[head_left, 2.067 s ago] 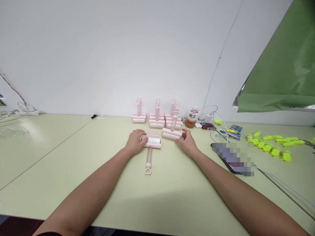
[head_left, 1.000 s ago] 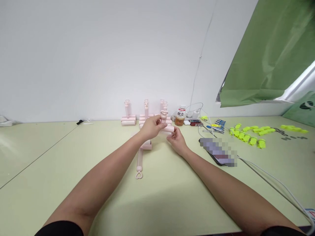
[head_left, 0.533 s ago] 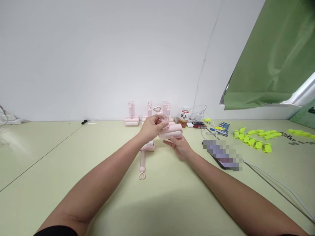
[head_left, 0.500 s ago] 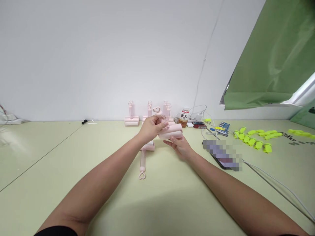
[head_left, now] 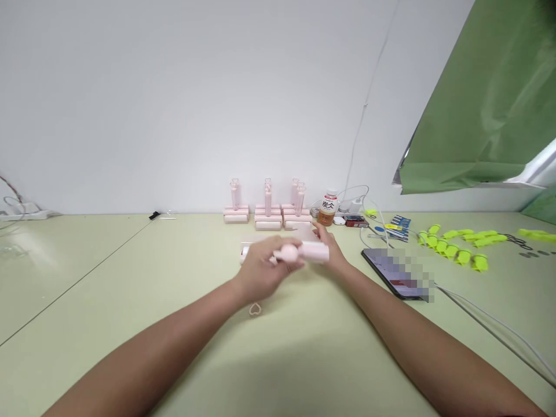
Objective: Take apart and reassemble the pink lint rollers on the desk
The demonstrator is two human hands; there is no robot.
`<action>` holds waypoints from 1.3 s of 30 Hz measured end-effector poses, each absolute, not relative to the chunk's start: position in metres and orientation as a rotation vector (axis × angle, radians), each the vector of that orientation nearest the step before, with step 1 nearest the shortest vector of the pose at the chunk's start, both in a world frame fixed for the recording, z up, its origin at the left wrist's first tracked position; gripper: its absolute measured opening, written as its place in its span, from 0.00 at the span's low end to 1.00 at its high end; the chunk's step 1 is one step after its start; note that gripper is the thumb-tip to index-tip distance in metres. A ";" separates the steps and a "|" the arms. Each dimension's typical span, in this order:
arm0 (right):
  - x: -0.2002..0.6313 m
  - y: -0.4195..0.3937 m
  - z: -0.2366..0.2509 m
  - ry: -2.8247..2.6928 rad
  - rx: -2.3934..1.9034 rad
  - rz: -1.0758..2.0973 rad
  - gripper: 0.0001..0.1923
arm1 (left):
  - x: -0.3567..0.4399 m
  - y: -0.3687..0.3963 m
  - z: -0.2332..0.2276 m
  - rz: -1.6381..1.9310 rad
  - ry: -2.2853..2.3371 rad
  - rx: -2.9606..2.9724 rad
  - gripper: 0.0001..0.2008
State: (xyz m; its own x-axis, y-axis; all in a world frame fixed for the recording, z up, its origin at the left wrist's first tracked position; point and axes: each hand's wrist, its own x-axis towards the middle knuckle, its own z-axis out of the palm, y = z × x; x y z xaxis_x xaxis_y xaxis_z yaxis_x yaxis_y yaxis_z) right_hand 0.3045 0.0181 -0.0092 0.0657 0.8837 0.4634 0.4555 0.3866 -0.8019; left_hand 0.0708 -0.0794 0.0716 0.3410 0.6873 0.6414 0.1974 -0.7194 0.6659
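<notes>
Both my hands hold one pink lint roller (head_left: pixel 309 252) just above the pale green table (head_left: pixel 130 301). My left hand (head_left: pixel 259 271) is closed around its handle, whose rounded end points toward me. My right hand (head_left: pixel 333 250) grips the right end of its roller head. A second pink lint roller lies flat on the table behind my left hand, mostly hidden. Only its left end (head_left: pixel 244 252) and its heart-shaped handle tip (head_left: pixel 255 310) show.
Several pink lint rollers (head_left: pixel 268 209) stand in rows by the back wall, with a drink bottle (head_left: pixel 329 208) to their right. A phone (head_left: pixel 396 271) lies right of my right arm, with cables (head_left: pixel 486 315) and yellow-green pieces (head_left: pixel 456 243) beyond. A green sheet (head_left: pixel 490 110) hangs at upper right.
My hands have lowered the held roller and drawn it nearer. Its handle, upright before, now points toward me. The roller on the table has stayed put.
</notes>
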 end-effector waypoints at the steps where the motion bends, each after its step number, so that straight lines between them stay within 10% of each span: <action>1: 0.305 0.018 -0.010 -1.604 -1.246 0.468 0.37 | 0.071 -0.087 0.060 1.327 0.715 2.269 0.11; 10: 0.305 0.019 -0.012 -1.799 -1.250 0.395 0.13 | 0.083 -0.095 0.001 1.066 0.494 2.927 0.12; 24: 0.316 0.039 -0.034 -1.368 -1.323 0.674 0.17 | 0.104 -0.064 0.017 0.298 0.723 3.167 0.07; 39: 0.298 0.032 -0.028 -1.259 -1.240 0.897 0.18 | 0.024 -0.022 0.018 0.637 1.698 2.594 0.26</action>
State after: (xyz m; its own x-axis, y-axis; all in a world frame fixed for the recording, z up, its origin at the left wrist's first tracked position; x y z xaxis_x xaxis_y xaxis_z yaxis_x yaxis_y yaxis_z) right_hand 0.2979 0.0316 -0.0279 0.1483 0.9714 0.1856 0.1414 0.1649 -0.9761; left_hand 0.0239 -0.0224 0.0178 0.3433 0.8745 0.3427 0.8840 -0.4241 0.1967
